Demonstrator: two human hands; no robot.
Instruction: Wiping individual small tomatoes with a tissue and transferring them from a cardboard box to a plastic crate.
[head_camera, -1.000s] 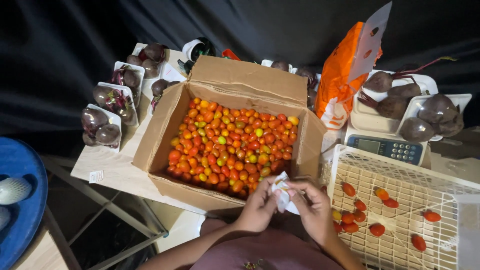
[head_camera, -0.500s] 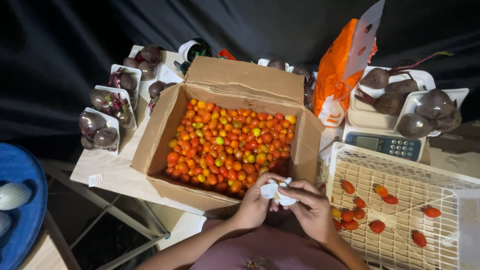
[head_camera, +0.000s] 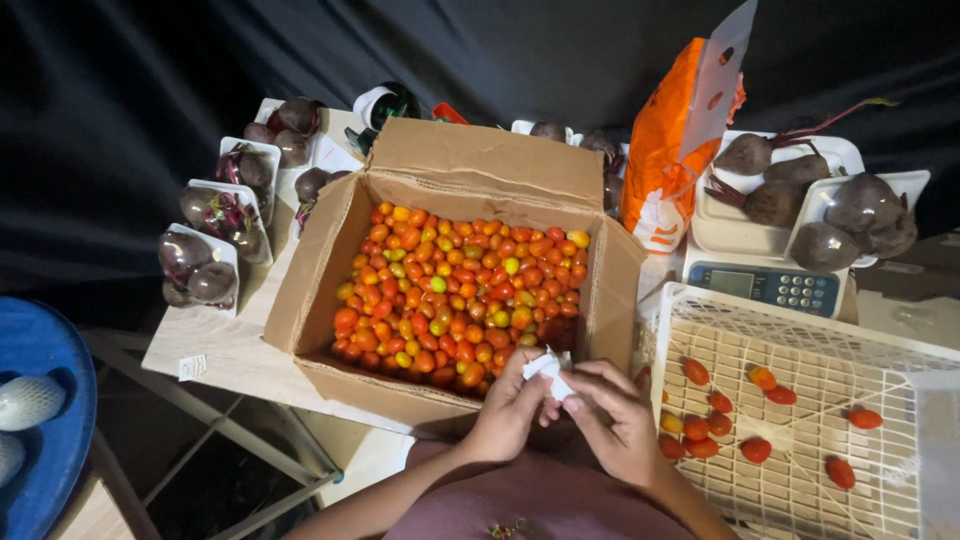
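My left hand (head_camera: 508, 410) and my right hand (head_camera: 617, 420) meet at the near edge of a cardboard box (head_camera: 320, 270), and both pinch a small crumpled white piece of paper or film (head_camera: 549, 368) between their fingertips. The box is full of small cherry tomatoes (head_camera: 450, 290), mostly red and orange with a few yellow and green ones. To the right of my right hand lies a white plastic crate (head_camera: 800, 330) with several loose tomatoes (head_camera: 705, 425) on its lattice floor.
White trays of wrapped beetroots (head_camera: 215, 215) line the table's left side. More beetroots (head_camera: 840, 215) sit on a weighing scale (head_camera: 765, 287) at the back right, beside an orange bag (head_camera: 665, 160). A blue basin (head_camera: 45, 420) stands at the lower left.
Both hands have kept working the white piece between the fingertips and have shifted slightly to the left along the box's near edge. The box and crate have not moved.
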